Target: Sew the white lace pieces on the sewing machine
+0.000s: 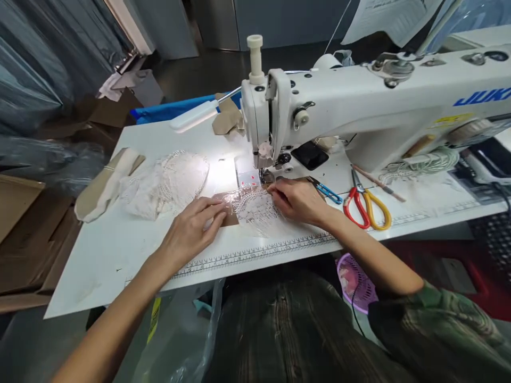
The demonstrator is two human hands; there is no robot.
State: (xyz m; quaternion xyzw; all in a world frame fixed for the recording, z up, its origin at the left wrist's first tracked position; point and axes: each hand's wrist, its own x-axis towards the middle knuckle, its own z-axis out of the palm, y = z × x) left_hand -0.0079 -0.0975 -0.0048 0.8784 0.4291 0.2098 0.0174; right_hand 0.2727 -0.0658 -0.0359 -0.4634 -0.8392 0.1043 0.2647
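A white lace piece (259, 210) lies in front of the sewing machine's presser foot (263, 175). Beneath and beside it is a brown card-like piece (230, 217) with a shiny clear layer over it. My left hand (194, 226) rests on the left end of that brown piece, fingers stretched out and thumb apart. Close to the presser foot, my right hand (297, 199) is closed, its fingertips pinching the lace's upper right edge. The needle's tip is too small to make out.
The white JUKI sewing machine (359, 106) spans the back right. More white lace (171, 181) and a beige insole-shaped piece (98, 197) lie left. Blue thread snips (327, 192) and red-and-yellow scissors (365, 205) lie right. A printed ruler (247, 256) runs along the table's front edge.
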